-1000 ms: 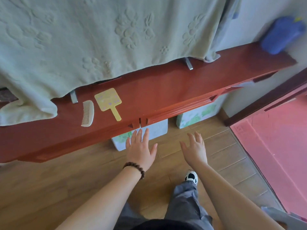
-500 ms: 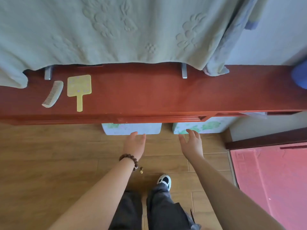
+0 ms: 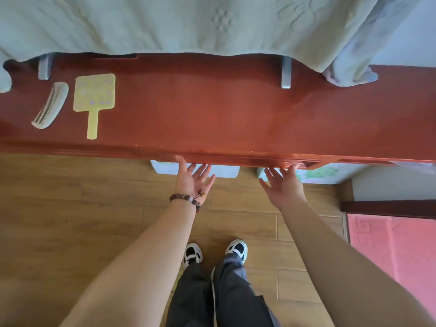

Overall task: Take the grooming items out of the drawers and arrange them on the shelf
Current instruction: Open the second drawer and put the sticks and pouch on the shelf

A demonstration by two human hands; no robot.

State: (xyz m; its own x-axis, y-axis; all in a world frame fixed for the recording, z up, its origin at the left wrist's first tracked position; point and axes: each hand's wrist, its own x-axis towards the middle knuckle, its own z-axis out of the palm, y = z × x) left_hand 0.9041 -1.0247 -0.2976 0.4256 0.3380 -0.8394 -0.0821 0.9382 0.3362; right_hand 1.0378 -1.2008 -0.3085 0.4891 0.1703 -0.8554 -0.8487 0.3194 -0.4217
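While both hands reach under the front lip of the red shelf (image 3: 212,107), neither holds anything — the left hand (image 3: 192,180) and the right hand (image 3: 284,185) each show a loose, open grip, fingers spread at mid-frame. A comb (image 3: 50,105) and a yellow hand mirror (image 3: 94,97) already lie side by side at the upper left of the shelf. Any remaining items are hidden; the drawer front (image 3: 247,160) appears shut. To do this well, I would hook the fingertips under the drawer edge evenly and pull straight back — a lopsided tug may jam it.
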